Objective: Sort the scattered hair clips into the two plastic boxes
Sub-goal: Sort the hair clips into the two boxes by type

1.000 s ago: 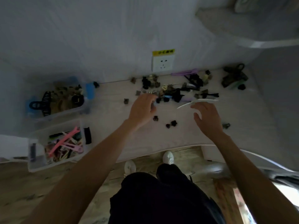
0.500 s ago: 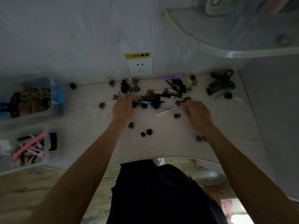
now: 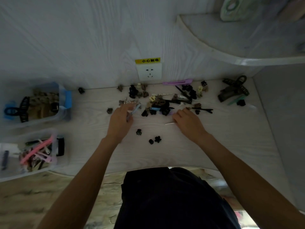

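The left hand (image 3: 119, 123) pinches a pale blue slide clip (image 3: 135, 109) in its fingers; the right hand (image 3: 188, 122) covers a white clip (image 3: 170, 123), its grip hidden. Best carried toward nine o'clock, to the slide-clip box (image 3: 54, 164).

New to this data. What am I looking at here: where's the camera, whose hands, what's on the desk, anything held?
There is no robot: a person works with bare hands, filmed by one wide-angle camera on their head, looking down. The left hand pinches a slim light-blue clip. The right hand rests at the edge of the pile of scattered hair clips, over a thin white clip; whether it grips anything cannot be told. On the white desk, at the left, stand two clear plastic boxes: the far box holds claw clips, the near box holds long flat clips, some pink. A wall socket sits behind the pile.
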`<state>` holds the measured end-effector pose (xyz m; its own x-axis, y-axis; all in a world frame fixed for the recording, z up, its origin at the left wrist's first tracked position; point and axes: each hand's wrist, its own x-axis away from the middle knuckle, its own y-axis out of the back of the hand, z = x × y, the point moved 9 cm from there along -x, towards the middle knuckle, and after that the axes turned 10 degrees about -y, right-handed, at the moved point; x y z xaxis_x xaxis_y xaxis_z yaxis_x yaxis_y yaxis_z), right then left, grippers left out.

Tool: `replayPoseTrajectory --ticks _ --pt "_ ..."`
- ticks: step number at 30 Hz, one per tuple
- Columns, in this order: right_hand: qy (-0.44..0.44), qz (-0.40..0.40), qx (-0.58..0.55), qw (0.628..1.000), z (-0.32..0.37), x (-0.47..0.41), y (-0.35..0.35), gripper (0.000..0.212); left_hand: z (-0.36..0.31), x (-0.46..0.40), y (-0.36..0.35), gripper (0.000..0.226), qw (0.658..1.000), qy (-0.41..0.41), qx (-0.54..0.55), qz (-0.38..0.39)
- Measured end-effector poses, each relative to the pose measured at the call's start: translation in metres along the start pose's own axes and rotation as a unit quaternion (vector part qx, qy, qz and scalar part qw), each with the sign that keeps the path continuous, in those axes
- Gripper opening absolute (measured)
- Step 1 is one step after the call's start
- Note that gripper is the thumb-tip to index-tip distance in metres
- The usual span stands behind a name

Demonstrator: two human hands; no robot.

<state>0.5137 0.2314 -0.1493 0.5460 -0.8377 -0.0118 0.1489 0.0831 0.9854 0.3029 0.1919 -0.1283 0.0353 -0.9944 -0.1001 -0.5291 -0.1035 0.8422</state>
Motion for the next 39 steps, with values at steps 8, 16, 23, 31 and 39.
replayPoseTrajectory --ticks 8,16,23,31,39 --pt "0.03 -0.023 0.065 0.997 0.002 -0.011 0.005 0.018 0.016 -0.021 0.021 0.022 0.995 0.07 0.026 -0.058" --pt "-0.027 -0.015 0.044 0.999 0.004 -0.012 -0.003 0.024 -0.063 -0.053 -0.047 0.022 0.978 -0.149 -0.07 0.13" --pt "-0.031 -0.013 0.037 0.999 -0.006 0.004 -0.003 0.026 -0.067 -0.071 -0.067 0.026 0.973 -0.081 -0.127 0.177" --pt "-0.148 -0.04 -0.061 0.986 -0.052 0.014 0.026 0.031 -0.061 -0.064 -0.075 0.032 0.959 -0.091 -0.158 0.215" --pt "-0.272 0.043 -0.045 0.96 -0.127 0.017 0.021 0.024 -0.054 -0.057 -0.074 0.033 0.962 -0.116 -0.159 0.188"
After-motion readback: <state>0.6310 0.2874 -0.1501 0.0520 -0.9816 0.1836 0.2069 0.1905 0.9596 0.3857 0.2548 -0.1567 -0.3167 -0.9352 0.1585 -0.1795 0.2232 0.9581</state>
